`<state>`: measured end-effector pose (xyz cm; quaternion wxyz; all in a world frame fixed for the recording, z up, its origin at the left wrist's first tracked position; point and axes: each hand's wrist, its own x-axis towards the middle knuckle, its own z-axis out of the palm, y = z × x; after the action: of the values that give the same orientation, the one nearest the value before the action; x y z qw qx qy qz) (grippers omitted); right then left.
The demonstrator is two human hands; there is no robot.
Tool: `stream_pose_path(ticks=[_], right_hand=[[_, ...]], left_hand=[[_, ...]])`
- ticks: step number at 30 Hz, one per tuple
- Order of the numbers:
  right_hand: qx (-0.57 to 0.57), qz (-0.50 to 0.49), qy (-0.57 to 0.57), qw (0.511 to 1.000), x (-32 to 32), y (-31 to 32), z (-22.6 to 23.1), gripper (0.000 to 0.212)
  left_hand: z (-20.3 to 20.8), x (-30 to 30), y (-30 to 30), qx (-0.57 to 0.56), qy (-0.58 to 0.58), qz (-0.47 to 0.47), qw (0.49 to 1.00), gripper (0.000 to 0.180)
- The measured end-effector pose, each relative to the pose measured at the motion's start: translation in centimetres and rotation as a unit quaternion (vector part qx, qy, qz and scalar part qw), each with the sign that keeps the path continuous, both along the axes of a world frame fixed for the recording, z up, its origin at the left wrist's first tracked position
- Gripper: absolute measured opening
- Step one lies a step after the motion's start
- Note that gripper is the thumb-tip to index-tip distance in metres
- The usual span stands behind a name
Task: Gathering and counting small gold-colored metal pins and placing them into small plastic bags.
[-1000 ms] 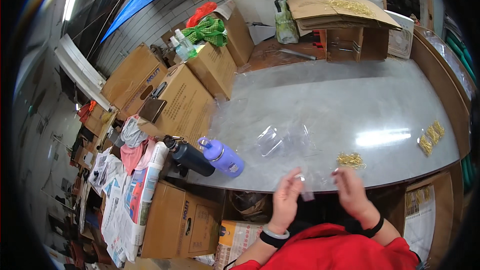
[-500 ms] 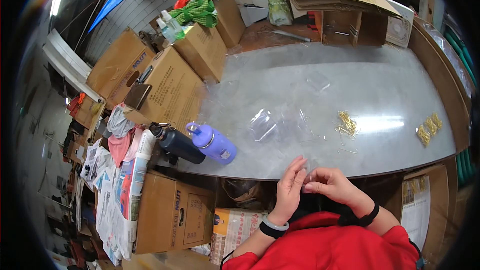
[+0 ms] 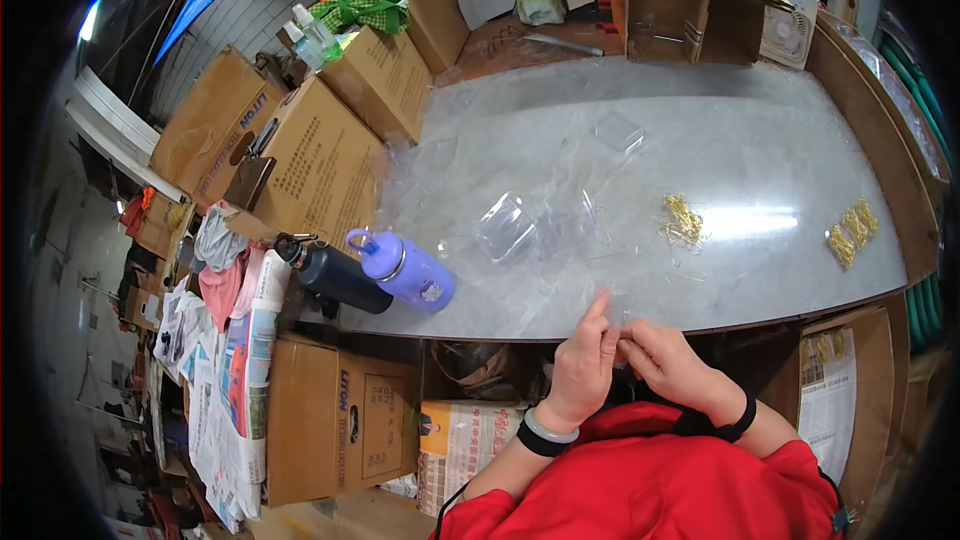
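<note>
My left hand (image 3: 585, 357) and my right hand (image 3: 664, 358) meet at the near edge of the grey table (image 3: 740, 155). Between their fingertips shows a small clear plastic piece (image 3: 621, 311), hard to make out. My left index finger points upward while the thumb presses toward the other hand. The right thumb and fingers are pinched together. Just beyond lie clear plastic trays or covers (image 3: 506, 227) and loose clear film (image 3: 572, 223). A pile of small gold metal hooks or pins (image 3: 683, 220) lies ahead and to the right, with a few strays around it.
A purple bottle (image 3: 418, 275) and a black bottle (image 3: 345, 278) stand at the table's left, beside cardboard boxes (image 3: 318, 155). Bundled gold pieces (image 3: 853, 233) lie far right. At the back are a cardboard shelf (image 3: 665, 25) and a white fan (image 3: 788, 30). Another clear cover (image 3: 620, 130) lies mid-table.
The view has shifted slightly, so the table's contents sit a little higher and further left. My hands stay together at the edge, the right fingers now closer against the left hand.
</note>
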<state>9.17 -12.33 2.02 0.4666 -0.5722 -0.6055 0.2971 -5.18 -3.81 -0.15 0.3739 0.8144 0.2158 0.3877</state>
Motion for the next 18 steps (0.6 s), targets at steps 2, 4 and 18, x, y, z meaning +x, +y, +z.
stream_pose_path(ticks=[2, 4, 18], right_hand=[[-0.03, 0.017, -0.031, 0.999, -0.2, -0.2, 1.4, 0.014], [0.044, 0.002, -0.094, 0.995, 0.0, -0.3, 1.6, 0.014], [-0.119, -0.163, -0.271, 0.941, 16.4, 10.8, 3.4, 0.055]], left_hand=[[-0.1, -0.3, -0.3, -0.029, -0.018, 0.021, 0.999, 0.015], [0.2, -0.1, -0.5, -0.031, -0.046, 0.05, 0.997, 0.014], [-0.4, -2.1, 5.9, -0.527, -0.276, 0.072, 0.801, 0.021]])
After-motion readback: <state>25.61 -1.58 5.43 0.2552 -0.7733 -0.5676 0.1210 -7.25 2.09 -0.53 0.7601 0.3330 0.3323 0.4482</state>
